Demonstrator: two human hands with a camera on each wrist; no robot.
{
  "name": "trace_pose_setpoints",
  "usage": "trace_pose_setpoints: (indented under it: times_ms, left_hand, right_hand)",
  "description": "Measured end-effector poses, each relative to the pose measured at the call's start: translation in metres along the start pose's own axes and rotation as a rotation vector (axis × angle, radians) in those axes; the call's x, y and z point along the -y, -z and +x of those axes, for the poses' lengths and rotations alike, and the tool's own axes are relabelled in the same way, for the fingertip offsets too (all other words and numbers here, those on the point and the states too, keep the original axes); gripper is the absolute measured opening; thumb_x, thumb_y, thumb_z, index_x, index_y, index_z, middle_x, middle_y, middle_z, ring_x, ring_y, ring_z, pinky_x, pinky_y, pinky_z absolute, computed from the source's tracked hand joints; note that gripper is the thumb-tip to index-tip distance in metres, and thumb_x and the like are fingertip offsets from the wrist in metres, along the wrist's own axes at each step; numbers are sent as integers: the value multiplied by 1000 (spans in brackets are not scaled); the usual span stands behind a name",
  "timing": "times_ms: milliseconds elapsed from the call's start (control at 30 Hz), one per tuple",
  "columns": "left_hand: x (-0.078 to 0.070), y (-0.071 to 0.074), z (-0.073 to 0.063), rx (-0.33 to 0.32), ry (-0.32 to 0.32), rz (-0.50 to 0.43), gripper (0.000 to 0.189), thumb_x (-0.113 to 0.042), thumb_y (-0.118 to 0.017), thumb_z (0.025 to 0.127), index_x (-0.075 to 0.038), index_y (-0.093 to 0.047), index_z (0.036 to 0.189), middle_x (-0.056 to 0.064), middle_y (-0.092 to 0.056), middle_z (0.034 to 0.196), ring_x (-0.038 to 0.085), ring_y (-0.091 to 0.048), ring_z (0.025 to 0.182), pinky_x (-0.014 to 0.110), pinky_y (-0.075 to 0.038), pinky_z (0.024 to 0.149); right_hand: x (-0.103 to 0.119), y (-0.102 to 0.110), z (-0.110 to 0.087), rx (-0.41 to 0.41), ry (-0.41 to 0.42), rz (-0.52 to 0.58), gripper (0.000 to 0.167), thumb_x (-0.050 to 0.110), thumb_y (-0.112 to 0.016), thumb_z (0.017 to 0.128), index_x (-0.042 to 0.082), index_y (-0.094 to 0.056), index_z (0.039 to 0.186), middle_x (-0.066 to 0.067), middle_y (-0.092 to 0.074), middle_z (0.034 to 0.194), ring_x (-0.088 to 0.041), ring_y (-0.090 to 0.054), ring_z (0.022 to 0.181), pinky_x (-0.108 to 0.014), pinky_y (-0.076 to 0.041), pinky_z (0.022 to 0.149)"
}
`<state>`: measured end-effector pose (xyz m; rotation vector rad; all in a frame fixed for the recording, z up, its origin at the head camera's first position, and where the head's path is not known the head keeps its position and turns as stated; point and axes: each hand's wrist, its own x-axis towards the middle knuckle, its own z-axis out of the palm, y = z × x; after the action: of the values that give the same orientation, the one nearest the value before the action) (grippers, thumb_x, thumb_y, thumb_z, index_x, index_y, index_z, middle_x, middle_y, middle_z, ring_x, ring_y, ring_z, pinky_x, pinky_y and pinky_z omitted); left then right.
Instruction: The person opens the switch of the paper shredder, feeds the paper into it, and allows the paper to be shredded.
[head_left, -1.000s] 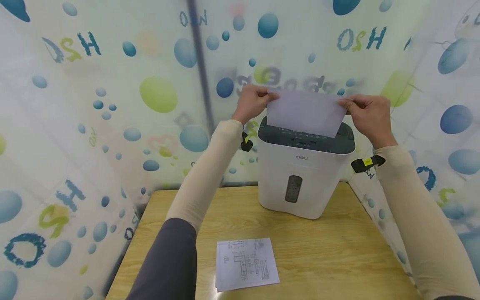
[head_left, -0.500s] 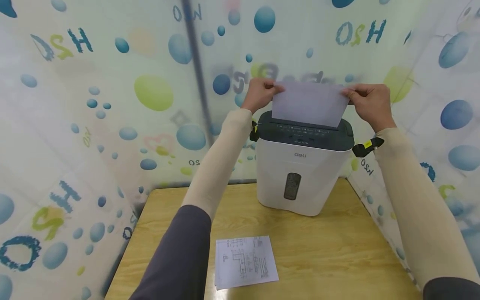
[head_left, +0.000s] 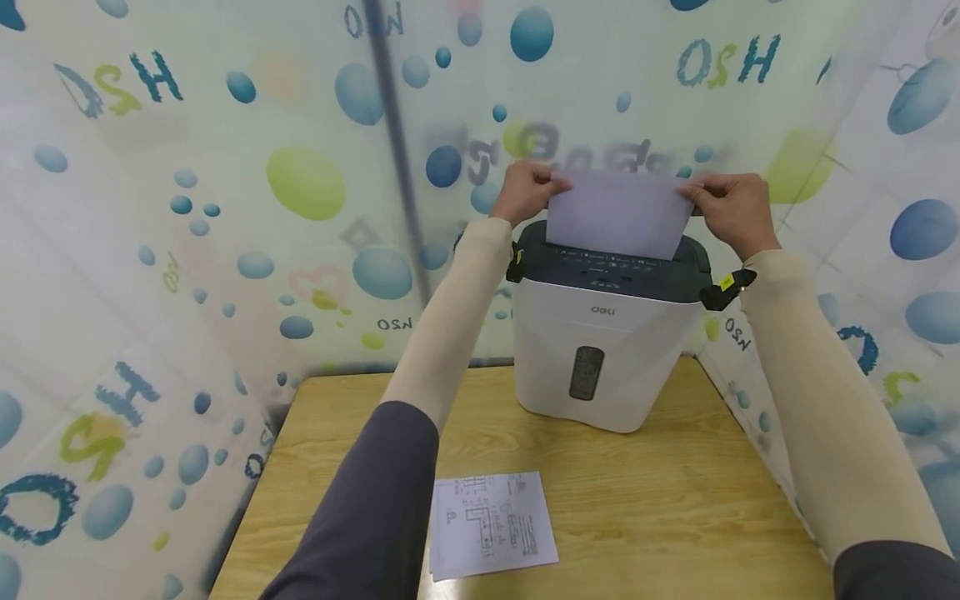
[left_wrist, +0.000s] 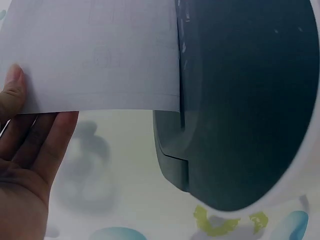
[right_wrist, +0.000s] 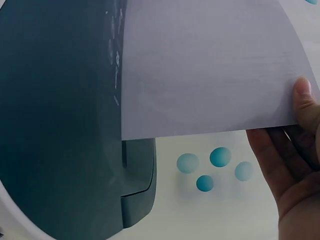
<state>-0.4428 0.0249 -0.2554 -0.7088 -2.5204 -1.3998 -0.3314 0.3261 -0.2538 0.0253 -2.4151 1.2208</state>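
A sheet of paper [head_left: 618, 212] stands upright over the dark top of a white paper shredder [head_left: 600, 342], its lower edge at the feed slot. My left hand [head_left: 522, 192] pinches the sheet's upper left corner between thumb and fingers. At the opposite upper corner, my right hand [head_left: 735, 208] pinches it the same way. Both wrist views show the paper [left_wrist: 100, 55] meeting the slot, with the thumb on the near face and the fingers behind. Faint print shows through the sheet in the left wrist view.
On the wooden table [head_left: 645, 517], a small stack of printed sheets [head_left: 491, 525] with line drawings lies in front of the shredder. A curtain [head_left: 225, 183] patterned with blue and green spots hangs close behind and along both sides.
Both hands have brought the sheet slightly back and down to the slot, uncovering more of the shredder's control panel. The grip on both corners is unchanged. The head view has shifted slightly.
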Motion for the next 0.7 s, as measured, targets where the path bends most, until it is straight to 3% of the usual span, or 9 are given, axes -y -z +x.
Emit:
trace_pose_setpoints:
  times_ms: [100,233,367,500,600,700]
  left_hand:
    - [3,-3,0,-6,-8,-6,45,-31,-74,96,-13,-56,59,-2,-57,60,17,-60,67,27,-51,68]
    - [6,-5,-2,-10,-19,-9,53,-31,-74,96,-13,-45,55,-2,-48,54,23,-59,69,28,-51,67]
    - [3,-8,-4,-1,-14,-7,55,-32,-74,95,-14,-41,55,-2,-45,54,24,-62,70,27,-53,68]
    - [3,-10,-4,2,-21,23,58,-31,-74,96,-13,-37,55,-3,-36,52,19,-52,61,27,-46,62]
    - [5,-12,-1,4,-10,74,59,-30,-75,95,-12,-38,53,-2,-32,50,17,-43,54,27,-40,58]
    - [6,-13,2,34,20,139,60,-31,-76,95,-12,-38,52,-2,-30,50,16,-36,51,26,-36,56]
  right_hand:
    - [-1,-1,0,11,-13,-48,48,46,-69,96,11,-73,128,20,-76,101,18,-64,70,-16,-48,80]
    - [-3,-1,0,25,-25,-100,48,47,-66,98,13,-72,131,8,-77,116,18,-63,72,-25,-53,90]
    - [-5,3,0,25,-21,-104,48,48,-66,97,14,-72,131,14,-77,110,18,-63,73,-19,-51,84]
    - [-7,3,1,29,-13,-91,49,47,-68,97,10,-72,129,18,-75,102,17,-63,72,-13,-48,77]
    - [-8,3,0,55,-20,-113,51,47,-68,97,8,-72,129,15,-76,104,17,-64,71,-22,-55,86]
    - [-9,4,0,90,-16,-174,52,47,-68,97,6,-71,129,5,-79,108,17,-62,67,-42,-56,99]
